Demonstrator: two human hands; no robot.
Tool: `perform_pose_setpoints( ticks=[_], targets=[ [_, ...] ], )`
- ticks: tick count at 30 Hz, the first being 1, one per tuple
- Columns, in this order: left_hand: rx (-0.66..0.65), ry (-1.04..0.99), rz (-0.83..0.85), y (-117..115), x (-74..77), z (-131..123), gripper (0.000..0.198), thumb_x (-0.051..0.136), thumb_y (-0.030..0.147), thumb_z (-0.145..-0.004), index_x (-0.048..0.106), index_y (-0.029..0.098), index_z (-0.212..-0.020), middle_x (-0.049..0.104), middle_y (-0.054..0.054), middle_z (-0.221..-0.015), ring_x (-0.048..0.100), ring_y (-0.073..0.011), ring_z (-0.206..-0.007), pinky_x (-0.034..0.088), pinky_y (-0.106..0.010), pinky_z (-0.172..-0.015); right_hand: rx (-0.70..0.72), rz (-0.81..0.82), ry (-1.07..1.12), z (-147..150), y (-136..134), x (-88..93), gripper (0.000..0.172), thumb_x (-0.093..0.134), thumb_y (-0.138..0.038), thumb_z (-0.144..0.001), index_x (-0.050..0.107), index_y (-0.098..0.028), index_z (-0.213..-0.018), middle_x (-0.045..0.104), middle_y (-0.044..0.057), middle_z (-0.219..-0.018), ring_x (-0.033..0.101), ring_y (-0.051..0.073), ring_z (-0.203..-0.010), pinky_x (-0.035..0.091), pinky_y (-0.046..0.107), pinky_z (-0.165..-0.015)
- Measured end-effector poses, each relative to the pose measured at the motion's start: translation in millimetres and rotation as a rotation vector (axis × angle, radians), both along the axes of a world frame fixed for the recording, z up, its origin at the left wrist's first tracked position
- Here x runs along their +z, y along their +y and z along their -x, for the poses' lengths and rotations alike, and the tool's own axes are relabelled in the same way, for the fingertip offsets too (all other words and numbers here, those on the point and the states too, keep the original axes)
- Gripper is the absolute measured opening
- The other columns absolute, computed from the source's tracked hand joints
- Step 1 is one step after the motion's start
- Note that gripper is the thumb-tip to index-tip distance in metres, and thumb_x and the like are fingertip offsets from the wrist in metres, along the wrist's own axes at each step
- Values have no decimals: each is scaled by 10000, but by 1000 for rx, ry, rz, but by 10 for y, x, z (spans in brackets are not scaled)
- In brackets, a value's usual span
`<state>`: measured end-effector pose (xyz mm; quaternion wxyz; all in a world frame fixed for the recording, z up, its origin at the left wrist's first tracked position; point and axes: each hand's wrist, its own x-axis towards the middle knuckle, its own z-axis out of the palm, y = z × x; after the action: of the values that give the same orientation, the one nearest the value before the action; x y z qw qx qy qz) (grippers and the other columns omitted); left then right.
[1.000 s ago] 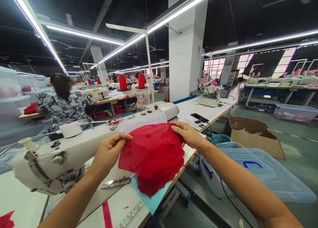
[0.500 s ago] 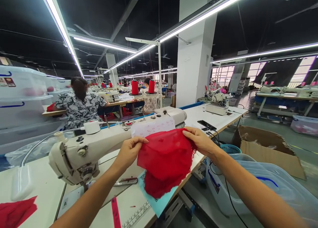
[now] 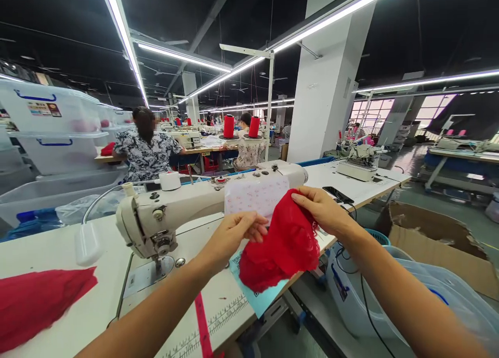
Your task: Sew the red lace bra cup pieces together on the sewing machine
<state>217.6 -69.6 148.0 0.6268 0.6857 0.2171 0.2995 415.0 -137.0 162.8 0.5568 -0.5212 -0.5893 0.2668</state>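
My right hand (image 3: 322, 206) pinches the top edge of a red sheer fabric piece with a lacy border (image 3: 290, 236), which hangs in folds below it. My left hand (image 3: 241, 229) is just left of the fabric, fingers loosely curled and apart, with nothing visible in them. Under the fabric's lower end lies a light blue printed sheet (image 3: 255, 303) at the table edge. To the left stands a white sewing machine (image 3: 187, 204), with a patterned paper (image 3: 253, 194) on its arm.
More red fabric (image 3: 42, 303) lies on the table's left. A red strip (image 3: 201, 324) crosses the printed ruler (image 3: 230, 314). A phone (image 3: 338, 195) is on the tabletop farther right. Clear plastic bins (image 3: 421, 290) and a cardboard box (image 3: 440, 243) stand right. A person (image 3: 146, 145) sits ahead.
My left hand has let go of the fabric's left edge. The fabric, spread between both hands before, now hangs bunched from my right hand. The view has shifted left.
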Motion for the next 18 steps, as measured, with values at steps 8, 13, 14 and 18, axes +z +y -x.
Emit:
perform_pose_setpoints(
  ticks=[8, 13, 14, 18],
  targets=[
    [-239, -335, 729, -228, -43, -65, 358, 455, 456, -839, 589, 127, -790, 611, -46, -673, 587, -151, -610, 466, -273, -646, 25, -162, -800, 711, -130, 82, 153, 417, -120, -835, 559, -142, -781, 579, 18, -742, 503, 132, -675, 369, 250, -618],
    [-32, -364, 757, -206, 68, 37, 299, 421, 260, -876, 620, 123, -699, 629, -38, -618, 594, -135, -552, 479, -226, -593, 189, -262, -740, 919, -210, 59, 176, 469, -173, -858, 560, -148, -1007, 574, 82, -1064, 520, 173, -972, 414, 290, -820],
    [-8, -353, 748, -199, 96, 62, 316, 396, 251, -887, 632, 118, -724, 645, -47, -644, 608, -141, -578, 486, -232, -615, 188, -312, -664, 903, -211, 52, 192, 462, -180, -861, 554, -158, -1029, 578, 72, -1068, 527, 163, -969, 417, 285, -829],
    [85, -326, 698, -167, 190, 164, 300, 377, 198, -897, 645, 110, -795, 682, -61, -705, 641, -153, -627, 496, -243, -641, 15, -446, -372, 735, -194, -7, 220, 406, -223, -881, 567, -180, -1025, 617, 19, -800, 573, 120, -691, 450, 266, -716]
  ],
)
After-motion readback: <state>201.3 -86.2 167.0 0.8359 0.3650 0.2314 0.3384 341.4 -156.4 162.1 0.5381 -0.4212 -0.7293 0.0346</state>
